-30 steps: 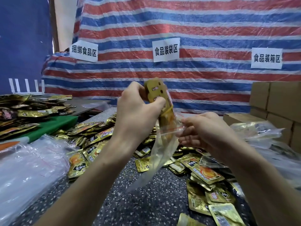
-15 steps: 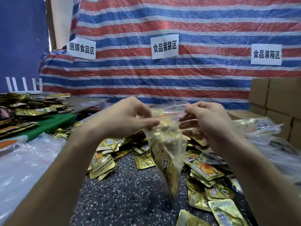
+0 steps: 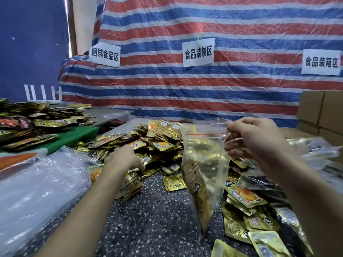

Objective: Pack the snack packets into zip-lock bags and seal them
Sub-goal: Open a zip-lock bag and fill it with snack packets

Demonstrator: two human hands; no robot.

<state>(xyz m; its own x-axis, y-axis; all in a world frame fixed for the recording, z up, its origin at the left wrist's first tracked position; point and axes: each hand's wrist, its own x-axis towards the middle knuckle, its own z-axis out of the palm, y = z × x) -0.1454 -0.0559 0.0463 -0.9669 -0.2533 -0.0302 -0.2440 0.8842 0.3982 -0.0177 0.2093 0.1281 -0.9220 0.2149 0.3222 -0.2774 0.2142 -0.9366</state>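
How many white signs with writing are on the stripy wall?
3. All are on the striped tarp: the left sign, the middle sign, and the right sign, which reaches the picture's edge. More may hide outside the view.

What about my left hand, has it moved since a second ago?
Yes. The left hand has dropped from the mouth of the zip-lock bag, down and to the left, onto the snack packet pile on the speckled table.
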